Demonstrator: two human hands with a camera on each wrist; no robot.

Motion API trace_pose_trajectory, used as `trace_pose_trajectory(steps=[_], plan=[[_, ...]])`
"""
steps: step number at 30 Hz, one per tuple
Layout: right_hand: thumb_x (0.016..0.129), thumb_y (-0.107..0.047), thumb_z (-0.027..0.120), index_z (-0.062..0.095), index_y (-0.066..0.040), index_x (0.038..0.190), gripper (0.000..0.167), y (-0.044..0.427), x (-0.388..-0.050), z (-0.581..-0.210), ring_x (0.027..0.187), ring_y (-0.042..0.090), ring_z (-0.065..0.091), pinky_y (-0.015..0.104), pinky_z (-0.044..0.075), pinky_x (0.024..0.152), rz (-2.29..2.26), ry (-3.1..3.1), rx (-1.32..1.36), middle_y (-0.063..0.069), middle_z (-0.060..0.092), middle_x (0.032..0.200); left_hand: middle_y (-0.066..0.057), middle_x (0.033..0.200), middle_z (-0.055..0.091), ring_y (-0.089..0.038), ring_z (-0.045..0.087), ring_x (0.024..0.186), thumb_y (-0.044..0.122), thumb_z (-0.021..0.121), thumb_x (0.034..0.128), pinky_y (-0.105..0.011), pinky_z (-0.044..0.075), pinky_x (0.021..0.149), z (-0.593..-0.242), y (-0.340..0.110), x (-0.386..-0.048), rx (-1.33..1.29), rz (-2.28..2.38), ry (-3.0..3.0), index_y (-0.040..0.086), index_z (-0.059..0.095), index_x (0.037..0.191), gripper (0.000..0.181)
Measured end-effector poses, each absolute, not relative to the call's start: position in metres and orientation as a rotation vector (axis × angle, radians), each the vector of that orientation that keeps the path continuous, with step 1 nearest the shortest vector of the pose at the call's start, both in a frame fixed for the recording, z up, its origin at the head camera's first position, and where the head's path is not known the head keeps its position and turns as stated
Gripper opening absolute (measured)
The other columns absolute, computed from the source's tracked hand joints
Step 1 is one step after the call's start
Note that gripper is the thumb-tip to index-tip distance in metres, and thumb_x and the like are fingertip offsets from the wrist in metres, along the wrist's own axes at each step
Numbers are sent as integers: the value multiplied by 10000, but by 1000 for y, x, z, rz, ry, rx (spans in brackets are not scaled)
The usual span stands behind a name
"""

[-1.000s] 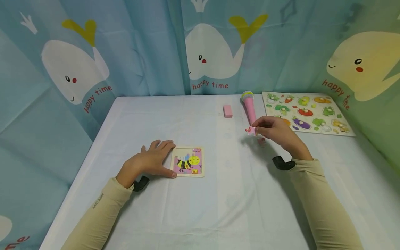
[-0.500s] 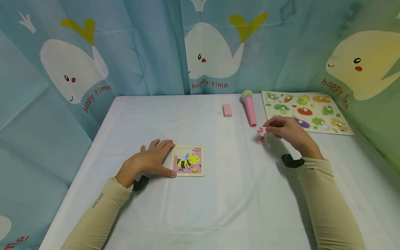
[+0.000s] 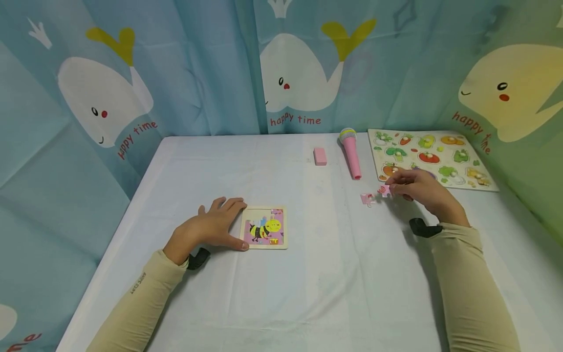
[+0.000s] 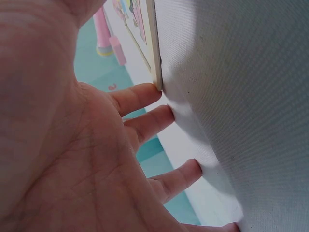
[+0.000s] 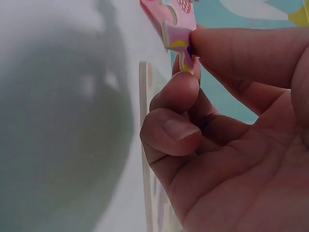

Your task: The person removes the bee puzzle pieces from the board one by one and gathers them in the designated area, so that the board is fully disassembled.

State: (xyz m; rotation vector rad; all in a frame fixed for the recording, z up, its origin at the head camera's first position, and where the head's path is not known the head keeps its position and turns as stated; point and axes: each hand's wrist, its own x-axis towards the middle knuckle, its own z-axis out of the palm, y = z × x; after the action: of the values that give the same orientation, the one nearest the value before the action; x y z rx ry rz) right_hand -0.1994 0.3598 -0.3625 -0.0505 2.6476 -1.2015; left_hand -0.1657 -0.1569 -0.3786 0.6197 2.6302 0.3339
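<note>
My right hand (image 3: 426, 194) pinches a small pink jigsaw piece (image 3: 383, 191) between thumb and fingertips, above the table at the right. In the right wrist view the held piece (image 5: 179, 36) shows its knobbed edge and some yellow. Just left of it, another pink jigsaw piece (image 3: 367, 199) lies on the cloth. My left hand (image 3: 211, 227) rests with spread fingers at the left edge of a square wooden jigsaw tray (image 3: 264, 248) with a bee picture. Its thumb and index finger touch the tray's left corners. Bare wood shows in the tray's upper left.
A pink toy microphone (image 3: 352, 156) and a pink block (image 3: 320, 156) lie farther back. At the back right is a vegetable peg board (image 3: 440, 159), close behind my right hand. Whale-print curtains (image 3: 211, 73) hang round the white-clothed table (image 3: 299, 293).
My right hand has moved to the right with the pinched jigsaw piece, past the piece lying on the cloth. The left hand and the tray have stayed put.
</note>
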Motion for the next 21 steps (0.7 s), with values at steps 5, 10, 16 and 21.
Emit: trace_pose_trajectory(steps=[5, 10, 16, 21], plan=[[1085, -103, 611, 623, 103, 1318, 312, 365, -197, -365, 800, 216, 531, 332, 468, 689, -1159, 2625, -5, 78, 634, 960, -127, 1735, 248, -506, 154, 1573, 565, 873, 851, -854, 156, 1118, -380, -157, -165, 621, 340, 2625, 100, 335, 1655, 1074], [1090, -126, 609, 612, 106, 1343, 344, 369, -196, -367, 889, 250, 548, 334, 485, 729, -1110, 2593, -2, 97, 652, 1056, -120, 1734, 254, -498, 162, 1573, 573, 870, 849, -850, 161, 1122, -380, -156, -165, 625, 338, 2626, 105, 341, 1652, 1070], [1093, -159, 622, 644, 74, 1297, 310, 370, -198, -372, 936, 255, 550, 330, 490, 757, -1075, 2601, 3, 92, 650, 1065, -117, 1736, 256, -493, 160, 1575, 564, 874, 847, -851, 152, 1122, -380, -157, -165, 623, 347, 2626, 105, 342, 1653, 1070], [1083, -145, 635, 654, 79, 1285, 302, 369, -200, -373, 941, 262, 552, 328, 484, 758, -1061, 2625, -11, 110, 659, 1072, -123, 1736, 252, -495, 162, 1574, 568, 870, 849, -856, 158, 1116, -379, -158, -166, 632, 346, 2631, 99, 342, 1655, 1071]])
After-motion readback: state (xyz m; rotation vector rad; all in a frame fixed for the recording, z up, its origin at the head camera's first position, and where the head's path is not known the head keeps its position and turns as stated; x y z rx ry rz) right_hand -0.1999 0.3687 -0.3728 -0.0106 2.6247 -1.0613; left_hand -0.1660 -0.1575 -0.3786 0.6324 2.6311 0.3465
